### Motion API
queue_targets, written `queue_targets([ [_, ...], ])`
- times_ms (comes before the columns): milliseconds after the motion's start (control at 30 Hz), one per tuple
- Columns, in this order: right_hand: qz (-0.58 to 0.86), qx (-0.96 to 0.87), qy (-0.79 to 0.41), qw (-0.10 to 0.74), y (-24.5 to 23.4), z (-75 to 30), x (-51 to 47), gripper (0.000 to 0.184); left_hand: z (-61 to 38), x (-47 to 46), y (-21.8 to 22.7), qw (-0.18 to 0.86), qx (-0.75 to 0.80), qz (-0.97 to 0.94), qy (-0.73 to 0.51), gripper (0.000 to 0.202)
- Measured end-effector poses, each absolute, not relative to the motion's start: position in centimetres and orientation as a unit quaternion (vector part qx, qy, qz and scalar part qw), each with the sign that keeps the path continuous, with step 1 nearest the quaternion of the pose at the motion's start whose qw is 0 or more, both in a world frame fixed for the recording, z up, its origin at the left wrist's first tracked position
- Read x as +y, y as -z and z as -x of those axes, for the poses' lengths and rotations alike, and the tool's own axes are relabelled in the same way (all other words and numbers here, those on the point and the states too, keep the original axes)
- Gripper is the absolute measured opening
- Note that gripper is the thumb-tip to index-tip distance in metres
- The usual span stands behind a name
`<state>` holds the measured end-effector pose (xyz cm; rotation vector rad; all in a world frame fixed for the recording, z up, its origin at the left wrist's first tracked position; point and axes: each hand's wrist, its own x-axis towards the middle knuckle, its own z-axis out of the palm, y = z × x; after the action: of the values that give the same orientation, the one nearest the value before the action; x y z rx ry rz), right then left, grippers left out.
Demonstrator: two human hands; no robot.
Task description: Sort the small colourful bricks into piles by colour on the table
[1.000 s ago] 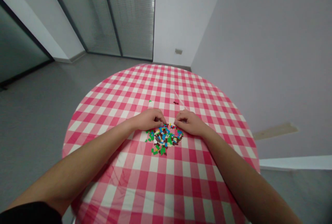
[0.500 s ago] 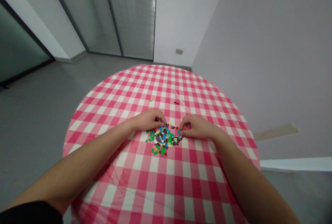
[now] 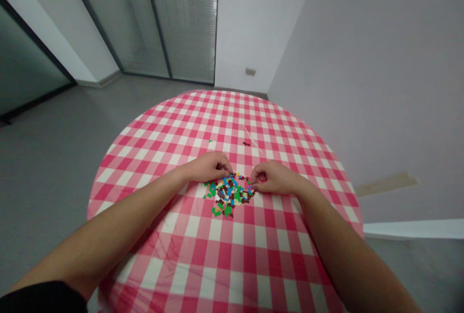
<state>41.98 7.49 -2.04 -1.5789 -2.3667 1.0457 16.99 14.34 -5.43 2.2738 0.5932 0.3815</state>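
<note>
A heap of small plastic bricks (image 3: 228,196) in green, blue, brown, red and white lies in the middle of the round table, on a pink-and-white gingham cloth (image 3: 232,250). My left hand (image 3: 210,167) rests at the heap's top edge, its fingertips bunched against the pieces. My right hand (image 3: 272,178) sits at the heap's right edge, fingers curled. Whether either hand pinches a piece is hidden by the fingers. Beyond the hands lie a lone green piece (image 3: 210,141) and a dark red piece (image 3: 246,144), apart from the heap.
The cloth's round edge (image 3: 224,92) drops off to a grey floor (image 3: 72,158) on the far side. A pale wall (image 3: 362,62) stands to the right, and glass doors with blinds (image 3: 174,18) stand at the back. A black sleeve (image 3: 39,299) shows at the bottom left.
My right hand has shifted slightly right and toward me, along the heap's right edge. My left hand and the heap look unchanged.
</note>
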Motion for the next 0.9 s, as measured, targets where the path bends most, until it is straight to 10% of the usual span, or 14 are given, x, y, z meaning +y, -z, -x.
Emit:
queue_targets([
  [533,0.53,-0.649,-0.391,0.382,5.5,-39.0,8.4,0.023,-18.1,13.4,6.0,0.365,0.29,-0.847,-0.255,0.018],
  [900,0.511,-0.614,-0.419,0.432,6.2,-38.2,8.6,0.029,-18.1,13.9,6.2,0.225,0.295,-0.873,-0.316,0.007],
])
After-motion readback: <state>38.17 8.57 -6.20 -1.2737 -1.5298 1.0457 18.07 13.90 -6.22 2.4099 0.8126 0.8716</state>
